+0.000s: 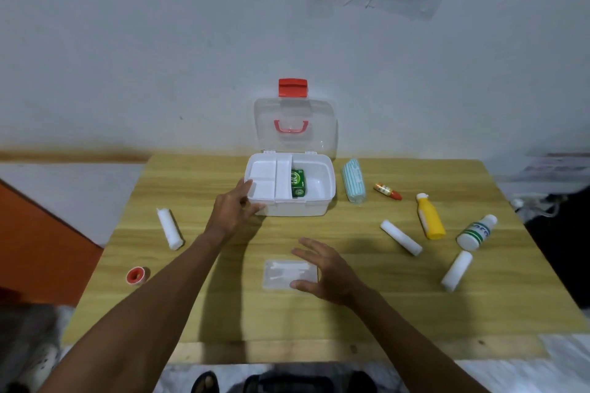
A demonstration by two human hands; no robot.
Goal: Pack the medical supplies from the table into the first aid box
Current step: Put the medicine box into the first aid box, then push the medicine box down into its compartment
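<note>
The white first aid box (322, 201) stands open at the table's far middle, its clear lid with red latch leaning back. A white tray insert fills its left half and a green packet (298, 182) lies under it. My left hand (234, 206) grips the box's front left corner, thumb on the front wall and fingers on the rim. My right hand (322, 268) hovers with spread fingers over the right end of a clear plastic pouch (282, 273) lying flat in front of the box; whether it touches the pouch I cannot tell.
Left of the box lie a white gauze roll (170, 228) and a red tape spool (136, 275). To the right lie a striped blue pack (353, 180), a small red-tipped tube (387, 191), a yellow bottle (431, 216), a white-green bottle (476, 232) and two white rolls (401, 237), (456, 270).
</note>
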